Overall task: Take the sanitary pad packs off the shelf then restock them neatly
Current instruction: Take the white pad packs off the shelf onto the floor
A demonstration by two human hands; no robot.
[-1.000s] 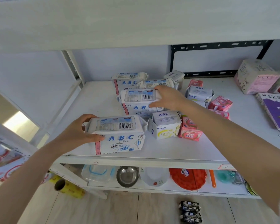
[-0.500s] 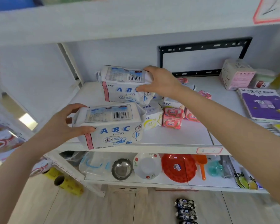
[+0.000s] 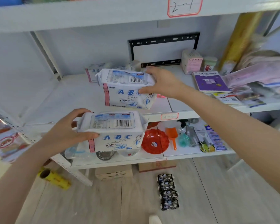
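Clearing the shelf [image 3: 68, 101]: left hand [image 3: 66, 133] is gripping the near pack [image 3: 115, 131] out past the shelf's front edge; right hand [image 3: 162, 81] is clutching the far pack [image 3: 126, 89] above that edge. Carrying both level is looking safest.

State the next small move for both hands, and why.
Probably pull the right hand with its upper pack back off the shelf: the left hand holds the lower pack clear in front, while the upper pack hangs above the shelf board.
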